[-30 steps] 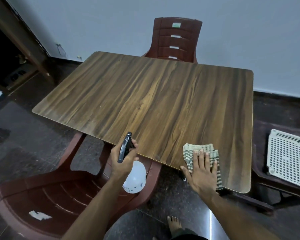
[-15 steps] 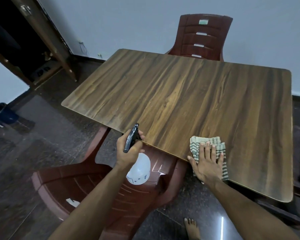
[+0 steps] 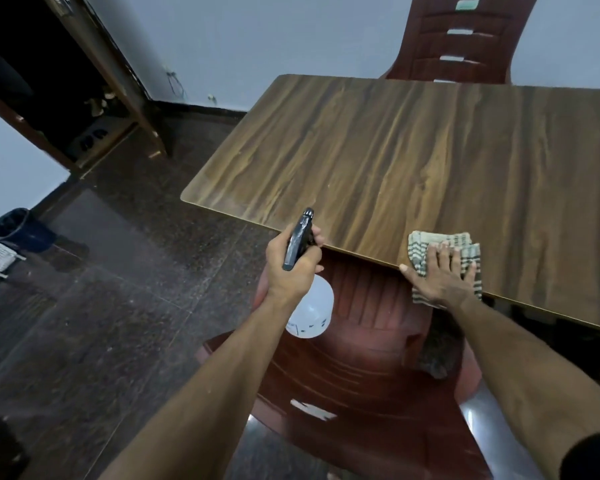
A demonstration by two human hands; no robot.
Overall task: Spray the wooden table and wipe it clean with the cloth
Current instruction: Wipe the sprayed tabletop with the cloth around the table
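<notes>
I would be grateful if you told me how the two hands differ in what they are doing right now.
The left hand curls around the spray bottle, while the right hand lies flat with straight fingers on the checked cloth. The left hand is held just off the wooden table, beside its near edge; the right hand rests on the tabletop at that edge. Both are bare and reach forward.

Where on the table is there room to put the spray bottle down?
Almost all of the wooden table is bare: the whole stretch from the cloth back to the far chair, and leftward to the rounded corner. Only the near edge is busy, where the right hand lies flat on the cloth and the left hand holds the spray bottle.
</notes>
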